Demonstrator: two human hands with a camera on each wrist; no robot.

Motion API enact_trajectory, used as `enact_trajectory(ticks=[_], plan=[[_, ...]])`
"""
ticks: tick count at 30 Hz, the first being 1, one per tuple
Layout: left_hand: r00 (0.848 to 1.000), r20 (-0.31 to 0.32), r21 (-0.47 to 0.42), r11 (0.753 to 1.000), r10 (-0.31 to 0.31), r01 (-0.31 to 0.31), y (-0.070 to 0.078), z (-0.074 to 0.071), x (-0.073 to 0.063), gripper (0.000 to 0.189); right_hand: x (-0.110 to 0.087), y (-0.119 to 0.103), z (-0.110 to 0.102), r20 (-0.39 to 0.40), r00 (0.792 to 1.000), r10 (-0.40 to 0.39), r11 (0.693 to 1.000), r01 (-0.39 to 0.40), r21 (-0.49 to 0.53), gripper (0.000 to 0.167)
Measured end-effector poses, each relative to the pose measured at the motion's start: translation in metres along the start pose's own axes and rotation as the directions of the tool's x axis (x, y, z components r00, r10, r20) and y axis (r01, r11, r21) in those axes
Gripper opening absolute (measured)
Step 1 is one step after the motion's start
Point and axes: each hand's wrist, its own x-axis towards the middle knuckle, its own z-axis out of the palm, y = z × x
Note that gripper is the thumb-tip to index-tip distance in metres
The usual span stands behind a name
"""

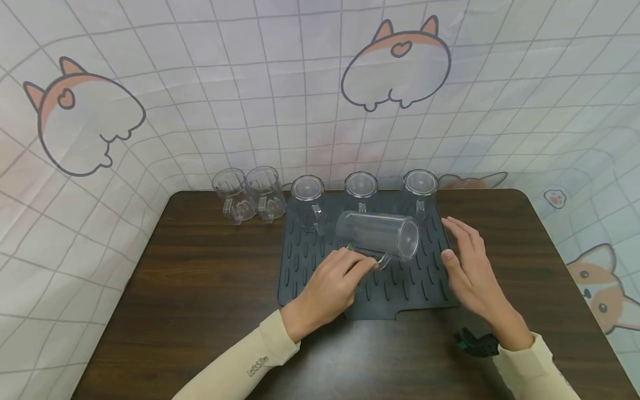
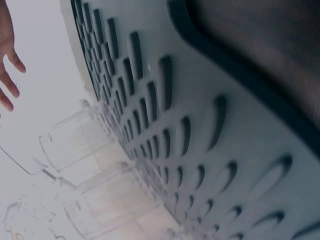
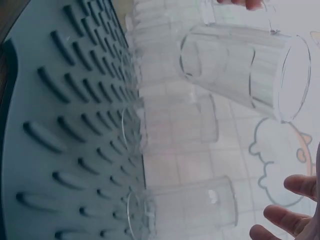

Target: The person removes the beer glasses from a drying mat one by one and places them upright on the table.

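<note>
A clear glass mug (image 1: pixel 372 230) lies sideways in the air above the dark ribbed drying mat (image 1: pixel 310 278). My left hand (image 1: pixel 332 283) grips its handle from the near side. To the right of the mug, my right hand (image 1: pixel 470 272) hovers by the mat's right edge, fingers extended and holding nothing. In the right wrist view the held mug (image 3: pixel 235 70) is apart from the mat, and the fingers (image 3: pixel 287 220) of the right hand do not touch it. The left wrist view does not show the left hand's grip.
Three glass mugs stand along the mat's back edge: left (image 1: pixel 307 203), middle (image 1: pixel 361 186) and right (image 1: pixel 420 189). Two more mugs (image 1: pixel 232 194) stand side by side on the brown table (image 1: pixel 210 289), left of the mat. A grid-patterned cloth (image 1: pixel 280 83) rises behind the table.
</note>
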Motion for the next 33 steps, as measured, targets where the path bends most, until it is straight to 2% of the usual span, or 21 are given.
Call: enact_trajectory(ticks=[5, 11, 19, 27, 33], plan=[[0.999, -0.001, 0.127, 0.991, 0.047, -0.046, 0.000, -0.006, 0.002, 0.020, 0.004, -0.008, 0.004, 0.013, 1.000, -0.014, 0.999, 0.013, 0.048, 0.054], [0.995, 0.034, 0.258, 0.961, 0.096, -0.102, 0.000, -0.011, 0.003, 0.018, 0.009, -0.014, 0.010, -0.008, 0.999, -0.036, 0.992, 0.036, 0.117, 0.050], [0.989, 0.081, 0.331, 0.933, 0.122, -0.142, -0.003, -0.015, -0.001, 0.020, 0.015, -0.023, 0.022, 0.056, 0.997, 0.050, 0.970, -0.062, 0.236, 0.052], [0.986, 0.124, 0.360, 0.921, 0.112, -0.150, -0.002, -0.021, -0.004, 0.021, 0.025, -0.035, 0.037, 0.140, 0.987, 0.082, 0.899, -0.134, 0.417, 0.063], [0.979, 0.179, 0.373, 0.914, 0.098, -0.159, -0.001, -0.025, -0.007, 0.022, 0.029, -0.044, 0.046, 0.135, 0.986, 0.093, 0.857, -0.148, 0.494, 0.062]])
